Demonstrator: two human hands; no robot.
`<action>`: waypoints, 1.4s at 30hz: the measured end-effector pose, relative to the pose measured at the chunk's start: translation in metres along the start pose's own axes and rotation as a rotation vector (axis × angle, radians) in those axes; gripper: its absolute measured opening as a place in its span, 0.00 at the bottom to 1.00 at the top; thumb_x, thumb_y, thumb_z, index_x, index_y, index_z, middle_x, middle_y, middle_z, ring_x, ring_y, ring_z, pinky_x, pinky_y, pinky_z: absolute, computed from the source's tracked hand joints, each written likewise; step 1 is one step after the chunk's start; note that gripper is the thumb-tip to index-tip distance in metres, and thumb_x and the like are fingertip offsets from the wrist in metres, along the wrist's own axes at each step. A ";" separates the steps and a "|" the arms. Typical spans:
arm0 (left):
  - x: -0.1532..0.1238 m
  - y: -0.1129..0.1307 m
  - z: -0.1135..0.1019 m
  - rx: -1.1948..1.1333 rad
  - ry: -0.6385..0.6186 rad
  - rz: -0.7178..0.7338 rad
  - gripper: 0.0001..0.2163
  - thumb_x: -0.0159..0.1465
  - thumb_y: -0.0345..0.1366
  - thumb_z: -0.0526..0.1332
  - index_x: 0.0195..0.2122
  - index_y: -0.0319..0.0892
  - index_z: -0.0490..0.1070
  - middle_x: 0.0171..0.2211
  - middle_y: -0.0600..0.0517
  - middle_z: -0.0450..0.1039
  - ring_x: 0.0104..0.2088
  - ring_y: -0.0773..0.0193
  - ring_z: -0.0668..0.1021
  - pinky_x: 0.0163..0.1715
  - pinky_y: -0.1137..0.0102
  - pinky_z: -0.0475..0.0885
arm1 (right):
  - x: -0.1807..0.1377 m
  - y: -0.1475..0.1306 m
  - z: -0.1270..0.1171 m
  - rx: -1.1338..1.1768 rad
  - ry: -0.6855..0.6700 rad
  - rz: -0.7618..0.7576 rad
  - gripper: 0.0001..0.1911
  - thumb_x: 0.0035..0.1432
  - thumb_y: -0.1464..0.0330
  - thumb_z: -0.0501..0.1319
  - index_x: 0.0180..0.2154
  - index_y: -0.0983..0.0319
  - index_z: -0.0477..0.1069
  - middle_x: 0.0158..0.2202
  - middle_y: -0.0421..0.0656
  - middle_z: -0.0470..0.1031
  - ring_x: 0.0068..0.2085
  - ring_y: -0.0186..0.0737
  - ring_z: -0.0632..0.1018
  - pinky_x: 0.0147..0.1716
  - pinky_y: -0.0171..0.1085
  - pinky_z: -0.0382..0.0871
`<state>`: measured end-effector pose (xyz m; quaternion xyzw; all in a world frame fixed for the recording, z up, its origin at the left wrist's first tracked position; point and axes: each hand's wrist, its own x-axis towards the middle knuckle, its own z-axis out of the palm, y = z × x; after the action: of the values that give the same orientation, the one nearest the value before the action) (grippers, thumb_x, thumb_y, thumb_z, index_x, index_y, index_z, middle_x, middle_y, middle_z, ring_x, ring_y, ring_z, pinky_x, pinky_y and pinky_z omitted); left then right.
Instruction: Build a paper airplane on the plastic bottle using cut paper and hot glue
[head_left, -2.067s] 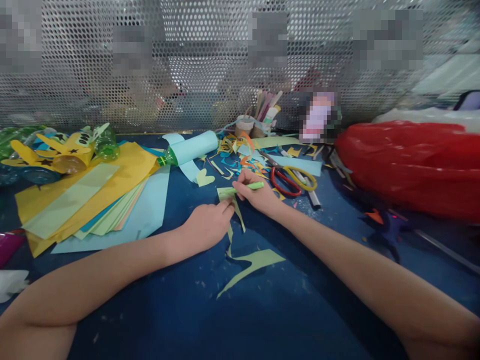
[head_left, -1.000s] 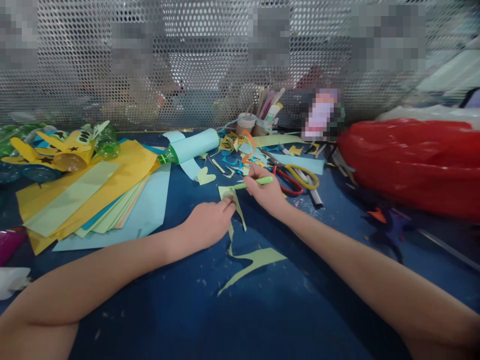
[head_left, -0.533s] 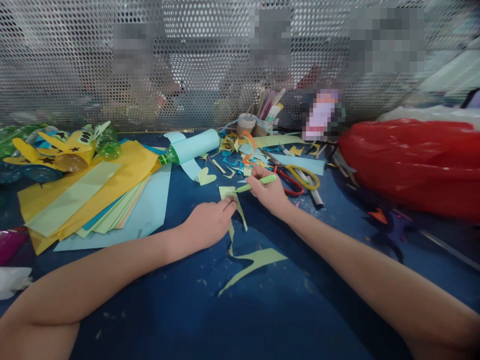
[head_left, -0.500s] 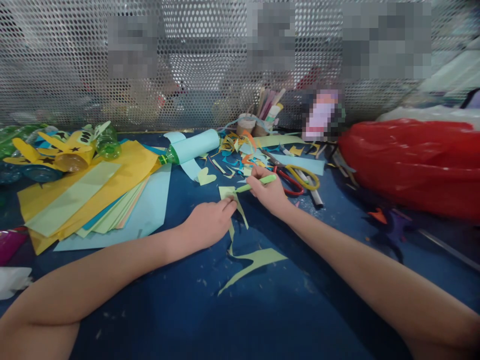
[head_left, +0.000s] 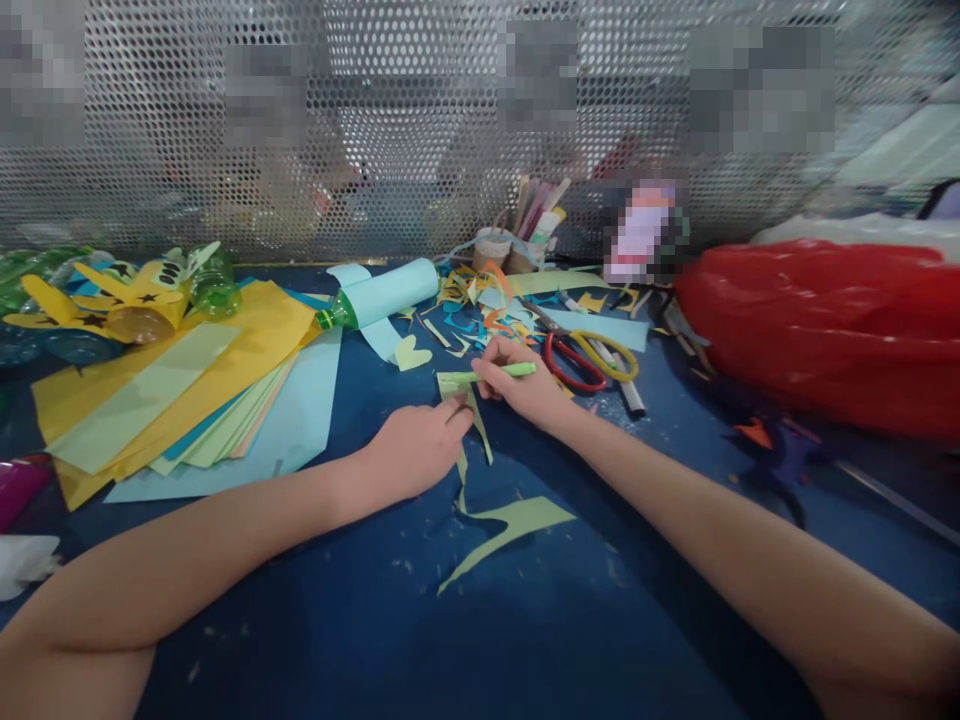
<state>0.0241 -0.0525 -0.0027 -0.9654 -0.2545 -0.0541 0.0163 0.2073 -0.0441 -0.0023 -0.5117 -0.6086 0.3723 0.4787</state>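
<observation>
My right hand point(head_left: 517, 388) is closed round a light green pen point(head_left: 501, 372), whose tip lies on a small light green paper piece point(head_left: 452, 386) on the blue table point(head_left: 480, 620). My left hand point(head_left: 418, 446) presses that paper piece down with curled fingertips at its near edge. A thin strip runs from the piece down to a larger light green cut-off point(head_left: 510, 524) lying nearer to me.
A stack of yellow, green and blue paper sheets point(head_left: 180, 390) lies at the left, with a bottle wrapped in blue paper point(head_left: 382, 294) behind it. Red-and-yellow scissors point(head_left: 585, 360), paper scraps point(head_left: 487, 300), a red plastic bag point(head_left: 817, 320) and a perforated metal screen point(head_left: 420, 120) stand beyond.
My right hand has tipped the pen flatter and drawn its tip left across the small green paper. My left hand has stayed put on the paper.
</observation>
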 end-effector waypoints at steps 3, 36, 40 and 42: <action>0.000 0.000 0.000 0.001 -0.001 0.005 0.16 0.65 0.30 0.47 0.51 0.36 0.66 0.53 0.41 0.69 0.38 0.57 0.79 0.32 0.64 0.74 | 0.000 0.001 0.000 -0.026 -0.014 0.003 0.15 0.56 0.62 0.60 0.24 0.59 0.58 0.15 0.33 0.66 0.17 0.28 0.63 0.19 0.30 0.57; -0.001 0.001 -0.004 -0.017 -0.046 -0.026 0.18 0.65 0.30 0.47 0.55 0.38 0.64 0.60 0.42 0.62 0.39 0.58 0.79 0.33 0.65 0.75 | 0.007 0.018 -0.007 0.064 0.282 0.027 0.12 0.50 0.71 0.57 0.19 0.59 0.55 0.10 0.31 0.57 0.14 0.27 0.57 0.15 0.30 0.47; -0.001 0.001 -0.003 -0.010 -0.035 -0.027 0.18 0.65 0.30 0.47 0.54 0.38 0.64 0.60 0.42 0.62 0.37 0.58 0.79 0.32 0.64 0.75 | 0.008 0.019 -0.008 0.018 0.275 0.027 0.12 0.49 0.72 0.56 0.19 0.59 0.55 0.10 0.32 0.58 0.14 0.27 0.57 0.15 0.30 0.48; -0.001 0.001 -0.003 -0.015 -0.035 -0.028 0.17 0.65 0.30 0.47 0.54 0.38 0.64 0.60 0.42 0.62 0.37 0.58 0.79 0.33 0.64 0.75 | 0.008 0.019 -0.008 0.015 0.263 0.027 0.12 0.49 0.72 0.56 0.19 0.59 0.55 0.10 0.32 0.58 0.14 0.27 0.57 0.14 0.30 0.48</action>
<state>0.0235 -0.0535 0.0003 -0.9627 -0.2677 -0.0395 0.0038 0.2197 -0.0326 -0.0164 -0.5606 -0.5310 0.3129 0.5531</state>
